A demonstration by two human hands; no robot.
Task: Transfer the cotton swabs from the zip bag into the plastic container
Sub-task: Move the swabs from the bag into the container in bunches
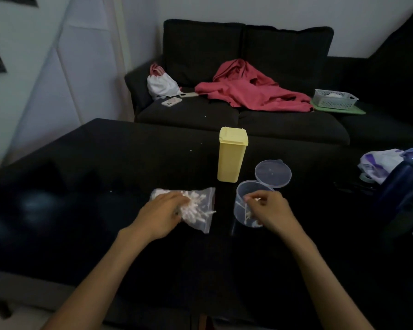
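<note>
Dark tabletop (105, 163) before a black sofa (224, 115): the zip bag (200, 210) of cotton swabs (196, 208) lies under the left hand (163, 214), whose fingers curl into its mouth. Just beside it, to the right, stands the clear plastic container (242, 203), its lid (273, 173) behind. The right hand (270, 211) pinches a few swabs upright over the rim, so it is the nearer hand for the drop.
</note>
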